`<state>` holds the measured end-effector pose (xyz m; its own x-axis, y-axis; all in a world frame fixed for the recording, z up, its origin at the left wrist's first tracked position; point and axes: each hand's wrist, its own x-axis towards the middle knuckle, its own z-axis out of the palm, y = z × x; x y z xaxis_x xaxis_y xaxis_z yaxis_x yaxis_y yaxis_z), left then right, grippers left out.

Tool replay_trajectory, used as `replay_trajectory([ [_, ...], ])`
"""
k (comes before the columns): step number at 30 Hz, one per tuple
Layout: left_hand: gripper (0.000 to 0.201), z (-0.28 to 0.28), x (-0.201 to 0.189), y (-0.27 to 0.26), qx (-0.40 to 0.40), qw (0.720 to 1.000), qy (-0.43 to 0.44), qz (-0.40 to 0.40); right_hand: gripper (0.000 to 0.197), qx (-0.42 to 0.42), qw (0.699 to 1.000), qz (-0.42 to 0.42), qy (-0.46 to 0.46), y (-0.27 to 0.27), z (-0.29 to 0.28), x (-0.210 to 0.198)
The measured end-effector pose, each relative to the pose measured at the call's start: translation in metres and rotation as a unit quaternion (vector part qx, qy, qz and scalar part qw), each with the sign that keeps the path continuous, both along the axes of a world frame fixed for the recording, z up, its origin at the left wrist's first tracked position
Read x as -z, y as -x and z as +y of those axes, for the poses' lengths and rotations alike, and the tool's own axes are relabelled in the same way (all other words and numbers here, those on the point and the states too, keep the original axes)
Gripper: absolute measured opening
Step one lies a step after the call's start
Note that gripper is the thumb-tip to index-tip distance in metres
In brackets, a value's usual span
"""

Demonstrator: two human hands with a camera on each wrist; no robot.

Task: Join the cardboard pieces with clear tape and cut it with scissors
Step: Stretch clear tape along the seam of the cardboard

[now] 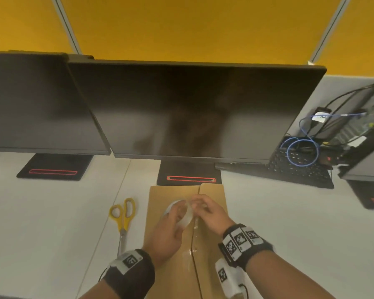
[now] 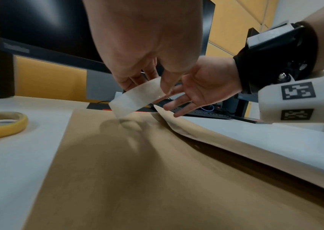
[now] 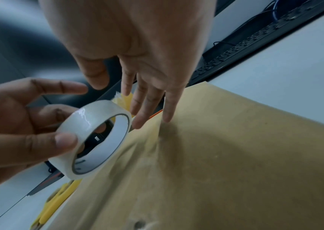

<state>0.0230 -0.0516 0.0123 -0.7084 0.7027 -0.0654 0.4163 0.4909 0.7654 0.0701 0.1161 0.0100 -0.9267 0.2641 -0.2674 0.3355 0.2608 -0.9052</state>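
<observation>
I see bare forearms, no sleeves. Each wrist wears a black band (image 1: 131, 275) topped with white tags printed in black square codes — three on the right band (image 1: 243, 240). A white coded box (image 2: 302, 101) hangs under the right wrist — thin black cable trailing.

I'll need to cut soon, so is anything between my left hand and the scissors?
Nothing lies between them: the scissors rest on bare desk just left of the cardboard. But your left hand holds the tape roll.
</observation>
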Motion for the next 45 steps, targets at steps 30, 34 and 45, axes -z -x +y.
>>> replay_trajectory([
  [30, 0.023, 0.045, 0.002, 0.01, -0.07, 0.994, -0.004, -0.09, 0.015, 0.017, 0.996, -0.01, -0.088, 0.002, 0.033, 0.004],
  [34, 0.032, 0.052, 0.003, 0.018, -0.098, 0.991, 0.017, -0.086, 0.016, 0.03, 0.995, -0.002, -0.095, 0.003, 0.031, 0.005],
  [45, 0.028, 0.061, -0.005, 0.031, -0.14, 0.981, 0.12, -0.055, 0.015, 0.065, 0.995, 0.038, -0.064, 0.007, 0.024, -0.012],
])
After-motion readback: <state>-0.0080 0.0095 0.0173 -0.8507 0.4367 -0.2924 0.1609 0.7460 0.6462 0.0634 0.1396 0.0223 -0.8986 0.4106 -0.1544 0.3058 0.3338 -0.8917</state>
